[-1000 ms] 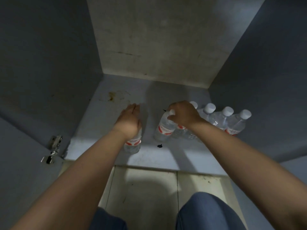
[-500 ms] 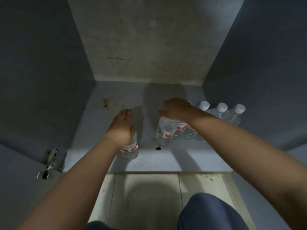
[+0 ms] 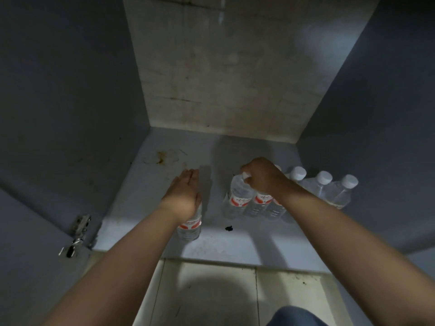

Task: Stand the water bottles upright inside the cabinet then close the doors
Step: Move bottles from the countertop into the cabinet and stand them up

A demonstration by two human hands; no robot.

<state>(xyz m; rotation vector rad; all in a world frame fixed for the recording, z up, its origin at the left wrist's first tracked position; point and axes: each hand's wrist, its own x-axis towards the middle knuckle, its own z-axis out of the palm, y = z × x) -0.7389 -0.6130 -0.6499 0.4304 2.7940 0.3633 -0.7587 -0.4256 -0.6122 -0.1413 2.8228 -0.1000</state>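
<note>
Inside the open cabinet (image 3: 164,165), a row of several clear water bottles with white caps and red labels stands upright along the right side (image 3: 322,184). My right hand (image 3: 261,175) pinches the cap of the leftmost bottle in that row (image 3: 237,196). A separate bottle (image 3: 189,228) stands upright near the front edge, left of the row. My left hand (image 3: 186,196) rests flat on its top with fingers straight, hiding the cap.
A metal hinge (image 3: 75,236) sits on the left cabinet wall at the front. A brown stain (image 3: 161,157) marks the floor at the back left, and a small black speck (image 3: 228,228) lies near the front. Tiled floor (image 3: 211,292) lies below the cabinet.
The camera has tilted up slightly. Both hands stay on their bottles; the right hand's bottle now stands closer to the row. The left bottle has barely moved.
</note>
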